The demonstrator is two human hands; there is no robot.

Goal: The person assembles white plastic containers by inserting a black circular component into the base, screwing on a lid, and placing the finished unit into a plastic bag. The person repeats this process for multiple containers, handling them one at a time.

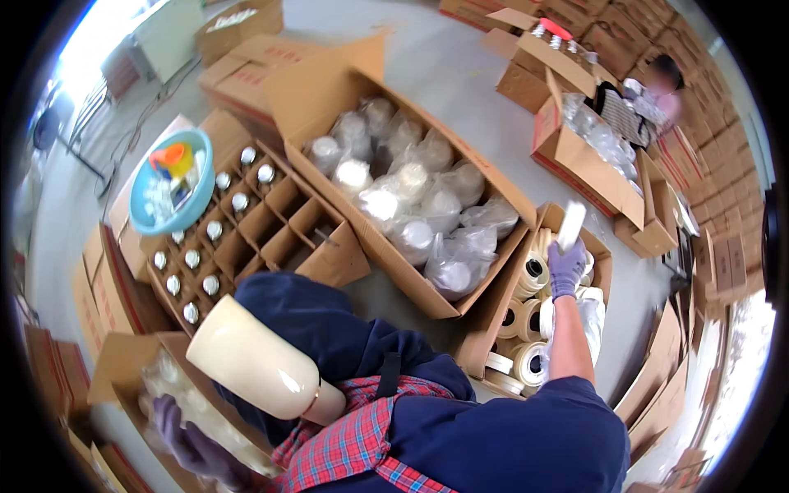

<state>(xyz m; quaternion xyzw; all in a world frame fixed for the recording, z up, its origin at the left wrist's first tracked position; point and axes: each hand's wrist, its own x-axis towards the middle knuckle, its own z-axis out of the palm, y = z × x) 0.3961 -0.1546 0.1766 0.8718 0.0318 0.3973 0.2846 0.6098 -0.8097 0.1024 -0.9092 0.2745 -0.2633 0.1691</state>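
Note:
My right hand [565,264], in a purple glove, is closed around a white, slim, blurred piece [572,223], perhaps a roll seen edge-on. It is over an open carton [477,349] packed with cream and white ring-shaped rolls [532,271], several with dark centres. A glossy cream bottle [251,357] lies on its side across my lap, its narrow neck toward my body and a thin gold band around it. No hand touches the bottle. Low on the left, my gloved left hand [193,440] has its fingers spread, beside a carton holding plastic-wrapped things [168,378].
In front of me stands a large carton [485,177] of plastic-bagged white pieces. To its left, a divided carton [263,226] holds silver-capped bottles [214,230], with a blue basin [201,193] by it. At the far right, another person [653,103] sits among boxes; stacked cartons [711,156] rise behind.

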